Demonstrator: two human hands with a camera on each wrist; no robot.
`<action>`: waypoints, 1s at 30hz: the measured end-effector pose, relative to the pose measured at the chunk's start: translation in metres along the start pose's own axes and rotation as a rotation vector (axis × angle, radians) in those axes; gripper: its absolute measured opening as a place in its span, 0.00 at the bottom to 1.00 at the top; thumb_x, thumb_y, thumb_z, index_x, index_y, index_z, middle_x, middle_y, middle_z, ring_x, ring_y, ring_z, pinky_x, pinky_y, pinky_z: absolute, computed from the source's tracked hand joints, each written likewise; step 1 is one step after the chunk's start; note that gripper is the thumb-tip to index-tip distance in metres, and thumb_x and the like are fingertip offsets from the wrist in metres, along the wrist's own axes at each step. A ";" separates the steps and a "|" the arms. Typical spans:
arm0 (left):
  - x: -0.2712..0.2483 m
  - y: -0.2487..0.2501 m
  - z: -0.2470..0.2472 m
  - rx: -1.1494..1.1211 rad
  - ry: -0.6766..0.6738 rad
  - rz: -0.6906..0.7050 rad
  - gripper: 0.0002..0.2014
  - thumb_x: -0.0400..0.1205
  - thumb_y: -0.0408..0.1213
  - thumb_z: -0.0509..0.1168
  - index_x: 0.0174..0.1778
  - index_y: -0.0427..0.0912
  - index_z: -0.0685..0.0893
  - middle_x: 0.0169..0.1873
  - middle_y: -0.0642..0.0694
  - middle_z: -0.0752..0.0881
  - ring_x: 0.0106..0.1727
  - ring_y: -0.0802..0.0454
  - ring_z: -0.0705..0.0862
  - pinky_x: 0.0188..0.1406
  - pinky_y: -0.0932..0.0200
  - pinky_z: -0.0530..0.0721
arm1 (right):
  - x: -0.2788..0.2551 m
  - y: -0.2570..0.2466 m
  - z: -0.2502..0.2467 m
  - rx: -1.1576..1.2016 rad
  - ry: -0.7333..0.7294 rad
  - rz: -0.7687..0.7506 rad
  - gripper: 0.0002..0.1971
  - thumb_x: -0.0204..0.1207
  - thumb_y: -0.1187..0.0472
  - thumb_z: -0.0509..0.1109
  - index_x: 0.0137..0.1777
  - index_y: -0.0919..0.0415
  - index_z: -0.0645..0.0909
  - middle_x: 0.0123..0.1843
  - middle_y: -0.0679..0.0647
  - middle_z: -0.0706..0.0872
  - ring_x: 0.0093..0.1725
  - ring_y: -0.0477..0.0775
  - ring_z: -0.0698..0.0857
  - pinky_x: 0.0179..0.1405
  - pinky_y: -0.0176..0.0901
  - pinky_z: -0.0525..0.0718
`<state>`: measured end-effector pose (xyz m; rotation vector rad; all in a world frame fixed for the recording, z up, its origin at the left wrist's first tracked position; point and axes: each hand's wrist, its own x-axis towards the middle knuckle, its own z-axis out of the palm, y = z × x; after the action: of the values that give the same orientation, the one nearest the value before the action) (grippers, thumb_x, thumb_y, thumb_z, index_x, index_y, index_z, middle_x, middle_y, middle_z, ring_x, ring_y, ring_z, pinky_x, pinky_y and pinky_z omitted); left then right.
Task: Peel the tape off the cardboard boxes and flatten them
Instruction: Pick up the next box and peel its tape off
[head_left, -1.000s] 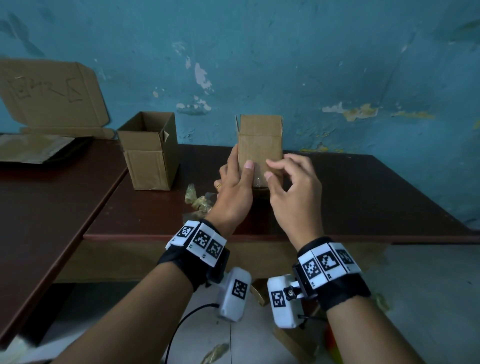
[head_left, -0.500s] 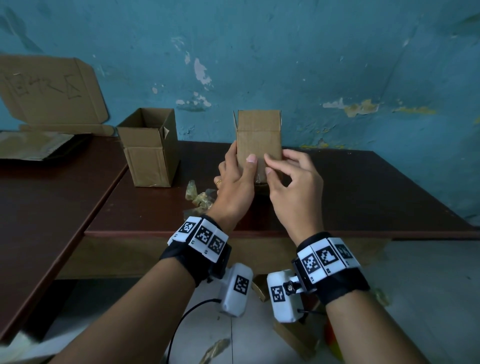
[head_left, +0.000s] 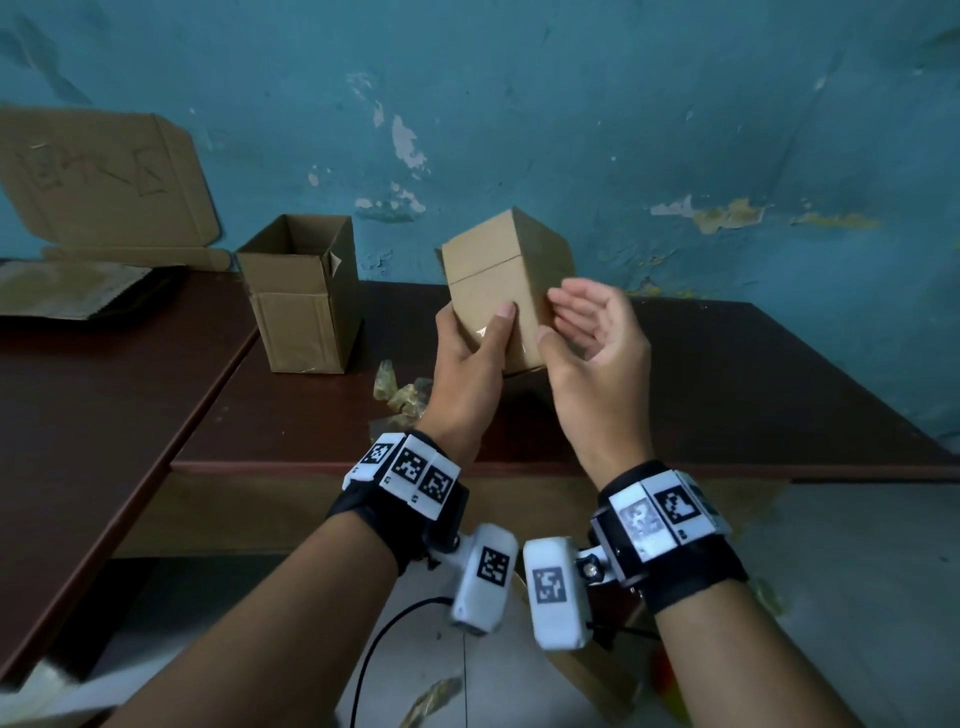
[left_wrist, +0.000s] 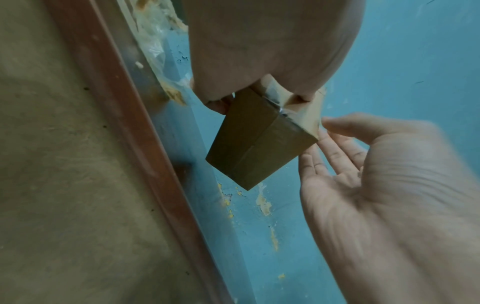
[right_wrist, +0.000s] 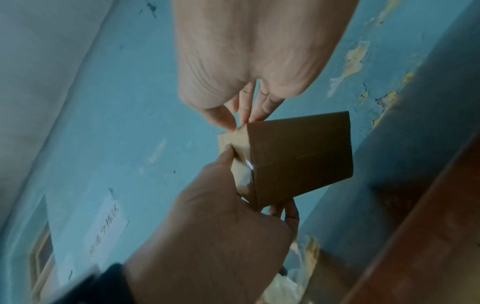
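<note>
Writing: the flat cardboard sheet (head_left: 98, 182) leaning on the wall at the upper left of the head view carries dark drawn marks, but you cannot read them. In the right wrist view a white paper (right_wrist: 103, 230) on the wall at the lower left has a line of characters, too blurred to read. No print shows on the boxes.
Held box: the small closed cardboard box (head_left: 506, 291) is in the middle of the head view, lifted above the table (head_left: 753, 389) and tilted, one corner pointing up.
Tape: clear shiny tape (left_wrist: 275, 96) lies over the seam and the edge of the box, near your left thumb.
Left hand: your left hand (head_left: 470, 374) comes from below; the thumb presses on the near face and the fingers wrap behind, so this grip is closed around the held box.
Right hand: your right hand (head_left: 597, 343) stands just right of the box, palm turned to it. The fingers are loosely bent and the fingertips (left_wrist: 330, 123) touch the box corner; this grip is released and holds nothing.
Other box: an open cardboard box (head_left: 304, 291) stands upright on the table, left of your hands.
Scraps: crumpled tape pieces (head_left: 400, 389) lie on the table, just left of your left wrist.
</note>
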<state>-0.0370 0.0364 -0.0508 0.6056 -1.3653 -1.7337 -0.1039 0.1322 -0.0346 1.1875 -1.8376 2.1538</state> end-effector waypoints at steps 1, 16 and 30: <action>0.000 0.001 0.000 -0.013 -0.006 0.005 0.23 0.90 0.45 0.70 0.79 0.45 0.73 0.67 0.48 0.88 0.67 0.55 0.89 0.65 0.59 0.88 | 0.001 -0.001 -0.002 -0.009 -0.017 0.015 0.22 0.81 0.75 0.76 0.72 0.58 0.85 0.69 0.51 0.90 0.68 0.40 0.89 0.73 0.39 0.86; -0.009 0.009 0.004 -0.056 -0.104 0.094 0.34 0.72 0.59 0.78 0.72 0.55 0.78 0.74 0.37 0.80 0.71 0.42 0.87 0.70 0.35 0.88 | 0.004 0.006 -0.003 0.114 -0.090 0.168 0.13 0.90 0.56 0.72 0.65 0.44 0.69 0.73 0.53 0.78 0.68 0.43 0.84 0.64 0.39 0.84; -0.009 0.008 -0.005 -0.040 -0.145 0.121 0.27 0.85 0.32 0.75 0.75 0.40 0.69 0.67 0.43 0.84 0.66 0.51 0.88 0.57 0.59 0.91 | 0.003 0.017 0.010 0.147 -0.114 0.318 0.36 0.85 0.36 0.56 0.92 0.43 0.60 0.85 0.51 0.66 0.84 0.47 0.73 0.86 0.58 0.76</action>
<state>-0.0255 0.0407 -0.0460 0.3726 -1.4327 -1.7302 -0.1097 0.1179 -0.0465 1.1308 -2.0701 2.4741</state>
